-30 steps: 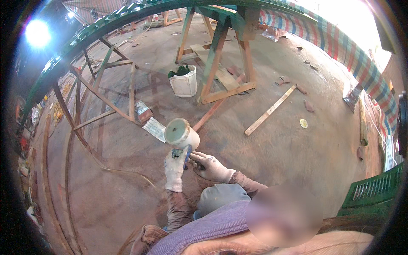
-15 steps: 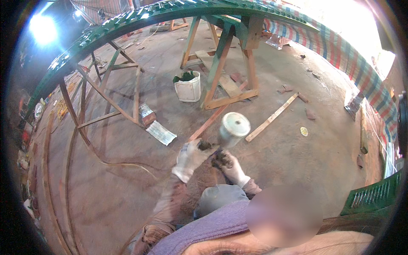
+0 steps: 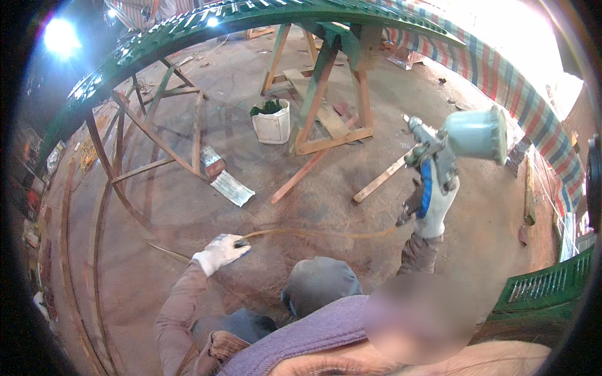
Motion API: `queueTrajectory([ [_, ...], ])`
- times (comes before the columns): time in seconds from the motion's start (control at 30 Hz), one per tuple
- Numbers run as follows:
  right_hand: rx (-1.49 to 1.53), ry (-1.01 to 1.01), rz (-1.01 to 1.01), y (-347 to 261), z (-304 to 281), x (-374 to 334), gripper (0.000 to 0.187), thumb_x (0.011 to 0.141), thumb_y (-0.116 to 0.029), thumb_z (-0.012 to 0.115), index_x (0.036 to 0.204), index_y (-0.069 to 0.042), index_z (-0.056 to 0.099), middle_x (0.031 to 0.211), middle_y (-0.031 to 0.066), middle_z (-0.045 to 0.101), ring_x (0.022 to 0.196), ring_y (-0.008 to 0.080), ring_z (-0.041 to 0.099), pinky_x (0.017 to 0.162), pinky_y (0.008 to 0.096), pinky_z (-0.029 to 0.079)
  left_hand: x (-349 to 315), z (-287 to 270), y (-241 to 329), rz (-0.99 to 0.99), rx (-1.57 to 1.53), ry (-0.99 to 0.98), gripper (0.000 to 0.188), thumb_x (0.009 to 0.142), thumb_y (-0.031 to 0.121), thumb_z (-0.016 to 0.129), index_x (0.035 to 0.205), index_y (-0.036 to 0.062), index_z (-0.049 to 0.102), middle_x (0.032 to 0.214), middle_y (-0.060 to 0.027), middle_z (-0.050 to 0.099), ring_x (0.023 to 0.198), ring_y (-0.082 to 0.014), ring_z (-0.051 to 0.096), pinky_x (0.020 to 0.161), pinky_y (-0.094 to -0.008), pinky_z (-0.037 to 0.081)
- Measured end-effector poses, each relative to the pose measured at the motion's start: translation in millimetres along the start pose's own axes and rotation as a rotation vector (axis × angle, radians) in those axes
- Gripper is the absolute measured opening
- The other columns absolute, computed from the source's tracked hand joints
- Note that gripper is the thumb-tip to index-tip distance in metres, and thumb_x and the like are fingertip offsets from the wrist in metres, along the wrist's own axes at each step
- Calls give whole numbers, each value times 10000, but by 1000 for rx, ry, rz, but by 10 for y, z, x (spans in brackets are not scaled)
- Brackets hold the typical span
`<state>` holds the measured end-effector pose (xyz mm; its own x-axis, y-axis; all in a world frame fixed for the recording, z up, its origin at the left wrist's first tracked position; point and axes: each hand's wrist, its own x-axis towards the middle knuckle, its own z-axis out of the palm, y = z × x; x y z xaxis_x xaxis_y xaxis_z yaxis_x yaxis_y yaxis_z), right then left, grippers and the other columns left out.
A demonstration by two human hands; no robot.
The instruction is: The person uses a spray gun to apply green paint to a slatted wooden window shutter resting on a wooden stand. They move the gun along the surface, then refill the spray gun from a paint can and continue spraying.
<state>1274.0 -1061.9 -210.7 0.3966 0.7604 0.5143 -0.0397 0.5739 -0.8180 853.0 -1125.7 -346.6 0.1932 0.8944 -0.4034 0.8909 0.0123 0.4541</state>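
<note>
My right hand [image 3: 436, 203], in a white glove with blue and dark-stained parts, is raised at the right and closed round a spray gun [image 3: 433, 145]. The gun's grey-white paint cup [image 3: 473, 135] lies tipped sideways, its lid facing right, while the nozzle points up and left. A thin yellowish-brown air hose [image 3: 313, 234] runs across in front of me between my hands. Low at the left, my left hand [image 3: 221, 252], also gloved in white, has its fingers curled round this hose. Part of the grip is hidden by my right fingers.
A long green slatted panel [image 3: 251, 22] arches across the far side, propped on wooden trestles [image 3: 320, 94]. Under it stands a white bucket [image 3: 272, 125] with green-coated contents. Wood strips [image 3: 304, 175] and a flattened packet [image 3: 232, 188] lie on the floor. Another green panel [image 3: 545, 285] sits close at right.
My hands were together at the spray gun and have moved apart. My right hand has carried the gun up and right, tipping its cup sideways. My left has dropped leftward onto the hose.
</note>
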Motion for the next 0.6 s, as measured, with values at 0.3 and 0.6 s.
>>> queueTrajectory([
  [0.3, 232, -59, -93, 409, -236, 844, 316, 901, -25, 640, 1208, 27, 580, 1023, 92, 680, 856, 150, 669, 763, 298, 548, -149, -336, 987, 116, -360, 187, 274, 887, 235, 659, 1076, 38, 677, 985, -107, 704, 894, -204, 665, 801, -309, 504],
  [0.6, 189, -22, -64, 414, -733, 1164, 282, 919, -44, 609, 1182, 55, 583, 979, 110, 685, 789, 156, 665, 701, 273, 534, 576, -221, 1905, 261, 309, 369, 475, 888, 347, 646, 1264, 70, 562, 1279, -208, 535, 1072, -371, 572, 907, -400, 469],
])
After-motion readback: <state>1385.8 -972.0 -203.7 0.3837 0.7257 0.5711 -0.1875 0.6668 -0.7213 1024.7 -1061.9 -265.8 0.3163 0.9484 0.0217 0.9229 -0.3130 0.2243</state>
